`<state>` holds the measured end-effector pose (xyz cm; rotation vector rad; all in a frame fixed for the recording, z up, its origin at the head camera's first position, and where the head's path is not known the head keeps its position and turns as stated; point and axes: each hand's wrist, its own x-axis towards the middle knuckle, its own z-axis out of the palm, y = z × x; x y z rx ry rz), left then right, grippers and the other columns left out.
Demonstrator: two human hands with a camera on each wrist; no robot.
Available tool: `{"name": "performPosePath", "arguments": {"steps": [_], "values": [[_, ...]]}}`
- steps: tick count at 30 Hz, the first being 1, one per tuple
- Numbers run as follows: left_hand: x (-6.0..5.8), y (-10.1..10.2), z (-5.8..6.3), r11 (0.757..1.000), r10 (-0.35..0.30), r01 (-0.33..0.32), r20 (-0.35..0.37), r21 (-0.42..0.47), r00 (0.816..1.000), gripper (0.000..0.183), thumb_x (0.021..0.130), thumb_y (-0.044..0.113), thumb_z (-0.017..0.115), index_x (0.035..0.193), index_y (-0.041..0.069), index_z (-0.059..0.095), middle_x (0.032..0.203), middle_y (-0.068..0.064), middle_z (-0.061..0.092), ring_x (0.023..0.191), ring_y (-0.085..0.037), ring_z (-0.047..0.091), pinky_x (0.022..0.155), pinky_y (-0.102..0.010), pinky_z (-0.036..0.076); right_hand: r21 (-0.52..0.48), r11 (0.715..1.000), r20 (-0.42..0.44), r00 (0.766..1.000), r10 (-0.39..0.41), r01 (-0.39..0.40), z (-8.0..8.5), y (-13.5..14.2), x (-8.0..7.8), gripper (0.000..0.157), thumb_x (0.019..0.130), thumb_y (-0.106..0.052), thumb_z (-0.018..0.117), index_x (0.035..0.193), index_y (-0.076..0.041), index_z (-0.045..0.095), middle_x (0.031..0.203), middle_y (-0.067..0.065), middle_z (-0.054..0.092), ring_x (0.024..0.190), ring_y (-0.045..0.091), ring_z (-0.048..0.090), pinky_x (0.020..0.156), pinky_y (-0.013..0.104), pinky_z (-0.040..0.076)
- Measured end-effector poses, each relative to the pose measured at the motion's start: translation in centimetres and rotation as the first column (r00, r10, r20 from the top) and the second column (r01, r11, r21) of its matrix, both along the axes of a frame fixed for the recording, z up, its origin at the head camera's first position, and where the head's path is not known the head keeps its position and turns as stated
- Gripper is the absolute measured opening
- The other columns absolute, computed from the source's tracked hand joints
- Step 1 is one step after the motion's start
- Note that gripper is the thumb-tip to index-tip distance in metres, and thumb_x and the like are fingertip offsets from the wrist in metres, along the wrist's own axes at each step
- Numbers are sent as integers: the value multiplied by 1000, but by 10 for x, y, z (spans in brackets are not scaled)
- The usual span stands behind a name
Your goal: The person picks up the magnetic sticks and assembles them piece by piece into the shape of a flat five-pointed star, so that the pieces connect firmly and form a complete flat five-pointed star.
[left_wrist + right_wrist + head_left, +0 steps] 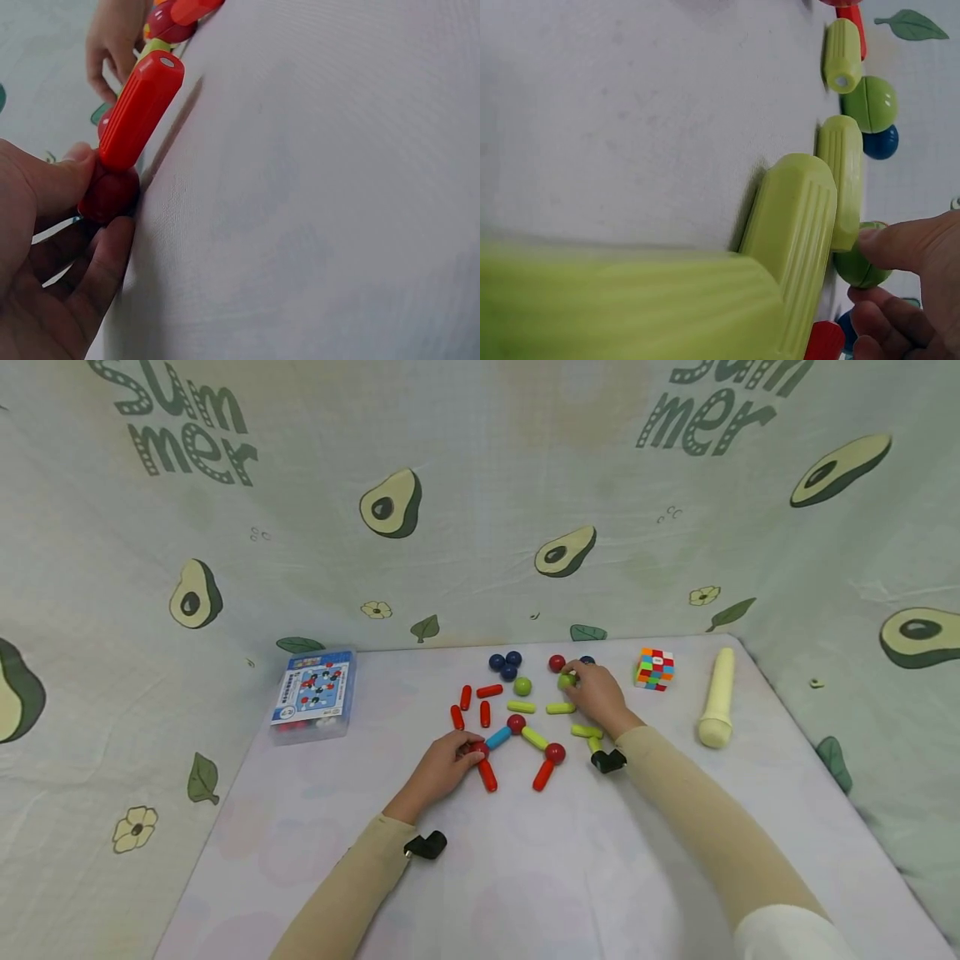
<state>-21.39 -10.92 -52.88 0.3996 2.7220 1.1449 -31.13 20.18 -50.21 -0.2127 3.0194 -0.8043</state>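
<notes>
My left hand [442,764] pinches a red ball [111,196] between thumb and fingers, low over the table. A red stick [142,109] and a blue stick [498,738] are joined to that ball. The blue stick leads to another red ball [516,723], then a light green stick [535,737], a third red ball [555,753] and a red stick [543,775]. Farther back, my right hand [600,695] grips a green ball [861,268] with thumb and fingertips, beside a loose light green stick [843,176].
Blue balls [508,672], a green ball [522,686] and a red ball [557,663] lie at the back. Loose red sticks [485,713] lie left of centre. A plastic box [313,695] stands left; a puzzle cube [655,669] and a cream microphone-shaped object [717,697] are right.
</notes>
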Motion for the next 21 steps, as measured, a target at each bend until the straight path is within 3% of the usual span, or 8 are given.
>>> {"name": "performPosePath", "arguments": {"steps": [7,13,21], "values": [[-1,0,-1,1000,9,-9,-10,-5,1000,29,99,25,69,126,13,68,105,3,64,94,-16,57,86,-32,53,31,999,22,999,38,-39,0,-2,12,33,99,-20,68,130,-9,61,113,14,65,97,32,56,91,47,50],[-1,2,-1,1000,8,-8,-8,-19,1000,29,99,25,68,126,13,68,107,3,65,94,-17,58,87,-33,54,49,996,-22,997,70,-69,4,-7,28,33,98,-20,69,128,-10,64,111,13,67,95,30,57,88,44,51],[0,2,1,1000,6,-6,-14,-17,1000,28,100,25,68,125,13,68,107,2,65,95,-17,58,87,-34,54,9,994,-65,992,109,-109,16,-22,63,39,95,-20,74,131,-14,64,112,9,66,100,28,58,85,43,54]]}}
